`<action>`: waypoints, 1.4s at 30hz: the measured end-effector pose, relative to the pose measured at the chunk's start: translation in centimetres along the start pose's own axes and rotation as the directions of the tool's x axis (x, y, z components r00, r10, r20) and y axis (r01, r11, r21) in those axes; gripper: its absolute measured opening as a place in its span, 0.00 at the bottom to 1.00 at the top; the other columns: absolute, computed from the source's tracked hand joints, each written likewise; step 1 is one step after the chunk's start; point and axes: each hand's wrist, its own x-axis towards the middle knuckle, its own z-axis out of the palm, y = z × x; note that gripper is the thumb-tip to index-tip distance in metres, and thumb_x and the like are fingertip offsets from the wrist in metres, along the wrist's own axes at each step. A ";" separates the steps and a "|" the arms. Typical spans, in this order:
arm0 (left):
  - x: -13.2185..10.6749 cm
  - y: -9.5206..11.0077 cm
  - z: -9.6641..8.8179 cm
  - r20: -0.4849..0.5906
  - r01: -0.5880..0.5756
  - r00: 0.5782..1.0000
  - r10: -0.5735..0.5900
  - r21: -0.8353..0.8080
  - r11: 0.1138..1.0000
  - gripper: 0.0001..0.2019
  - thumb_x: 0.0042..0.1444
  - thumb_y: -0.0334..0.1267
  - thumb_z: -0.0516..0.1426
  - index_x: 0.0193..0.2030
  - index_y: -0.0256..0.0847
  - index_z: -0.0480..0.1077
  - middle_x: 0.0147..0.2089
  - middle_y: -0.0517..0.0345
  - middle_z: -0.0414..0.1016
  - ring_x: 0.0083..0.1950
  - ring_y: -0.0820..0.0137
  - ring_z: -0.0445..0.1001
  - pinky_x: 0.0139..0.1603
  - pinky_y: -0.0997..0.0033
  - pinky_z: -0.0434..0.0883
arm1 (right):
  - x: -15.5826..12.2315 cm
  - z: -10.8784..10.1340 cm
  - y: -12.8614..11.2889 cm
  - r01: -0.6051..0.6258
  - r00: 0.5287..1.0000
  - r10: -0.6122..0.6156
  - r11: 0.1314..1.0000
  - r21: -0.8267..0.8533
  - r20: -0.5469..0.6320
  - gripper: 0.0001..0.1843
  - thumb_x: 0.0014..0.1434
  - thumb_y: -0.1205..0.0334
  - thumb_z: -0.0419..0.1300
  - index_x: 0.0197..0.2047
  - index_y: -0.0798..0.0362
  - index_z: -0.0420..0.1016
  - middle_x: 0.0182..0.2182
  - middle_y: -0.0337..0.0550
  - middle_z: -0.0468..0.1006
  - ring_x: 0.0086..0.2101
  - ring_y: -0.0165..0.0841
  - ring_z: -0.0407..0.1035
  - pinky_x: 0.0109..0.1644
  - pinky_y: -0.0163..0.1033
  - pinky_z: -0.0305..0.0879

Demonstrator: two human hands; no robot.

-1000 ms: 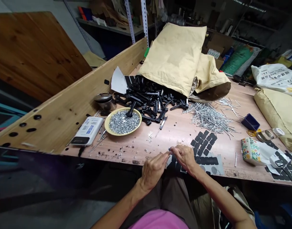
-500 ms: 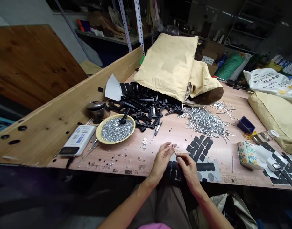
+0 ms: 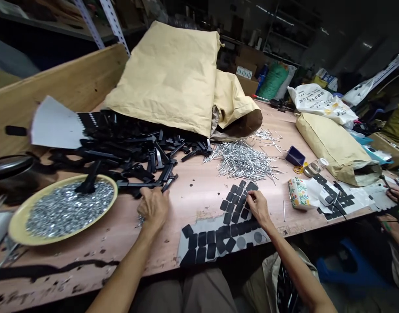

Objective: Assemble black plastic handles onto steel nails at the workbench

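The left hand (image 3: 153, 208) rests on the table (image 3: 189, 195) with its back up and its fingers curled downward, loosely closed. It is at the front edge of the heap of black plastic parts (image 3: 130, 152), and a small scatter of silver washers (image 3: 140, 221) lies just below it. Whether it grips anything cannot be determined, as the fingers hide the contact point.

The right hand (image 3: 258, 208) is partly closed, with its fingertips (image 3: 249, 198) pressed down at the upper end of the sheet of black pads (image 3: 219, 234). Whether a pad is held between them cannot be determined. The sheet lies flat on the table, directly in front of the person, with several pads already gone from it near the lower right.

A yellow plate (image 3: 19, 226) heaped with silver washers sits left of the left hand, with one black part standing upright in the washers. A pile of steel nails (image 3: 241, 161) lies beyond the pads, beside the mouth of a kraft paper sack (image 3: 166, 78), from which the black parts spill. To the right are a small blue tray (image 3: 295, 155) and a floral tin (image 3: 299, 193). A second person's hands (image 3: 395, 208) appear at the far right edge, well apart.
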 end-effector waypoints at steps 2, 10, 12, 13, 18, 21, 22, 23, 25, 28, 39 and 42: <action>-0.3 -0.2 -0.5 -0.009 -0.064 0.998 0.063 -0.046 0.997 0.16 0.58 0.40 0.50 0.46 0.35 0.72 0.45 0.35 0.68 0.36 0.52 0.73 0.31 0.60 0.64 | 0.7 -0.2 0.5 0.033 0.999 -0.035 0.992 -0.126 -0.015 0.11 0.53 0.64 0.51 0.33 0.53 0.75 0.30 0.44 0.74 0.32 0.35 0.69 0.38 0.40 0.66; -4.3 0.3 -2.6 0.281 0.093 0.944 0.175 -0.732 0.675 0.20 0.49 0.54 0.56 0.44 0.43 0.68 0.30 0.56 0.76 0.34 0.59 0.77 0.35 0.64 0.71 | 2.8 -1.7 0.1 0.114 0.990 -0.051 0.839 -0.532 0.132 0.11 0.60 0.65 0.51 0.41 0.48 0.74 0.36 0.43 0.72 0.32 0.32 0.67 0.28 0.33 0.56; -5.5 0.7 -3.1 0.398 0.253 0.887 0.234 -0.843 0.474 0.26 0.43 0.57 0.59 0.45 0.43 0.66 0.39 0.51 0.78 0.45 0.56 0.76 0.41 0.62 0.73 | 3.3 -1.9 0.1 0.176 0.982 -0.100 0.789 -0.588 0.160 0.10 0.61 0.65 0.52 0.39 0.48 0.74 0.37 0.43 0.72 0.34 0.33 0.66 0.28 0.33 0.54; -6.0 0.8 -3.3 0.443 0.324 0.858 0.260 -0.859 0.396 0.28 0.41 0.58 0.61 0.45 0.43 0.65 0.44 0.49 0.78 0.50 0.55 0.74 0.44 0.61 0.73 | 3.5 -2.0 0.2 0.213 0.975 -0.131 0.768 -0.604 0.177 0.09 0.62 0.64 0.52 0.38 0.48 0.74 0.36 0.44 0.73 0.35 0.34 0.66 0.28 0.34 0.54; -7.3 1.5 -3.6 0.620 0.584 0.726 0.299 -0.784 0.210 0.21 0.45 0.53 0.60 0.39 0.41 0.68 0.50 0.44 0.76 0.51 0.54 0.74 0.43 0.62 0.74 | 3.8 -1.9 1.3 0.315 0.949 -0.214 0.712 -0.628 0.232 0.10 0.64 0.60 0.52 0.33 0.50 0.72 0.34 0.45 0.73 0.36 0.35 0.63 0.29 0.34 0.53; -7.6 2.0 -3.1 0.697 0.649 0.683 0.218 -0.716 0.257 0.14 0.44 0.43 0.63 0.33 0.40 0.65 0.39 0.47 0.79 0.37 0.62 0.79 0.35 0.67 0.75 | 4.3 -1.9 1.9 0.362 0.932 -0.265 0.689 -0.627 0.247 0.11 0.64 0.62 0.51 0.33 0.51 0.71 0.33 0.45 0.73 0.37 0.35 0.63 0.30 0.34 0.54; -7.7 2.2 -2.8 0.713 0.659 0.671 0.204 -0.700 0.276 0.14 0.42 0.39 0.64 0.32 0.40 0.64 0.36 0.50 0.79 0.32 0.65 0.79 0.33 0.69 0.75 | 4.5 -1.9 2.0 0.378 0.926 -0.280 0.680 -0.628 0.254 0.11 0.65 0.62 0.50 0.32 0.51 0.71 0.32 0.45 0.73 0.36 0.35 0.63 0.30 0.34 0.54; -7.9 2.3 -2.6 0.725 0.668 0.659 0.201 -0.687 0.286 0.16 0.41 0.37 0.66 0.32 0.40 0.63 0.34 0.52 0.79 0.28 0.68 0.78 0.31 0.71 0.75 | 4.6 -1.9 2.0 0.390 0.921 -0.292 0.673 -0.629 0.259 0.12 0.65 0.63 0.50 0.32 0.52 0.71 0.32 0.46 0.73 0.36 0.35 0.63 0.29 0.34 0.55; -8.1 2.5 -2.3 0.746 0.690 0.635 0.200 -0.665 0.286 0.17 0.41 0.35 0.66 0.35 0.41 0.62 0.33 0.55 0.78 0.25 0.71 0.75 0.29 0.72 0.74 | 4.4 -1.6 2.2 0.409 0.912 -0.305 0.666 -0.624 0.273 0.12 0.64 0.66 0.49 0.32 0.53 0.71 0.32 0.48 0.73 0.35 0.35 0.63 0.28 0.35 0.54; -8.4 2.6 -2.4 0.788 0.741 0.583 0.197 -0.615 0.268 0.21 0.43 0.33 0.64 0.44 0.42 0.64 0.33 0.58 0.77 0.26 0.73 0.75 0.31 0.73 0.74 | 2.6 -0.9 2.3 0.513 0.856 -0.356 0.664 -0.543 0.374 0.12 0.63 0.71 0.49 0.31 0.53 0.70 0.30 0.45 0.73 0.32 0.33 0.63 0.26 0.34 0.54; -9.2 2.8 -2.2 0.734 0.648 0.628 0.258 -0.677 0.349 0.19 0.39 0.50 0.64 0.32 0.38 0.68 0.24 0.67 0.68 0.14 0.83 0.56 0.13 0.81 0.54 | 1.0 -1.4 1.6 0.723 0.664 -0.540 0.642 -0.257 0.517 0.13 0.63 0.71 0.49 0.29 0.52 0.70 0.25 0.42 0.70 0.27 0.30 0.61 0.22 0.33 0.53; -9.3 2.7 -1.8 0.724 0.603 0.646 0.243 -0.679 0.420 0.21 0.36 0.53 0.63 0.30 0.38 0.67 0.22 0.67 0.67 0.12 0.84 0.54 0.12 0.80 0.52 | 1.4 -1.3 1.5 0.732 0.669 -0.543 0.599 -0.324 0.508 0.16 0.64 0.73 0.45 0.30 0.53 0.69 0.24 0.42 0.69 0.27 0.30 0.60 0.21 0.32 0.52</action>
